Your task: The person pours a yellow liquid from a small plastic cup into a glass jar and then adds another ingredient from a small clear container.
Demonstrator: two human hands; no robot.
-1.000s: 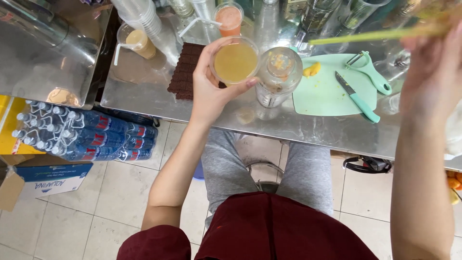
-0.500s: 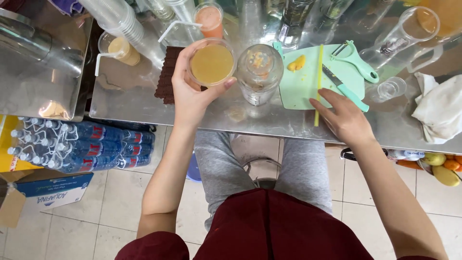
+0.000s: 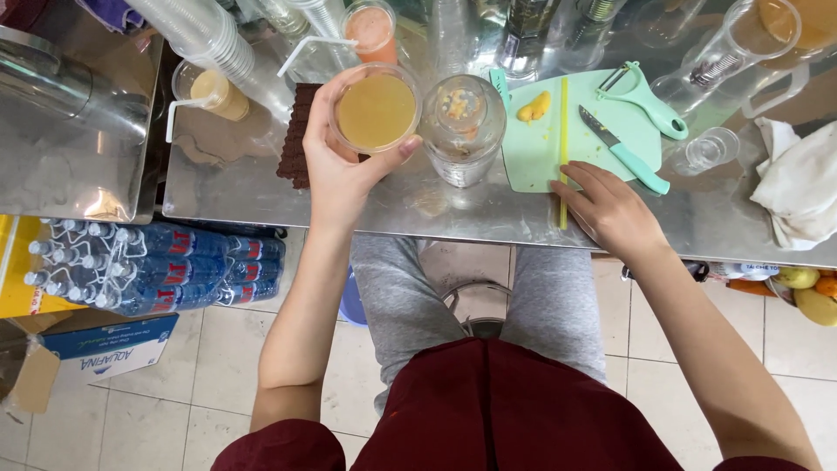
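Left hand (image 3: pixel 336 170) round juice cup (image 3: pixel 377 109) — gripped.

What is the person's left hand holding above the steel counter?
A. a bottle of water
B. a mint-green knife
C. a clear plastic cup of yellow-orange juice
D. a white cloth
C: the left hand wraps around the clear plastic cup of yellow-orange juice, while the mint-green knife lies untouched on the green cutting board.
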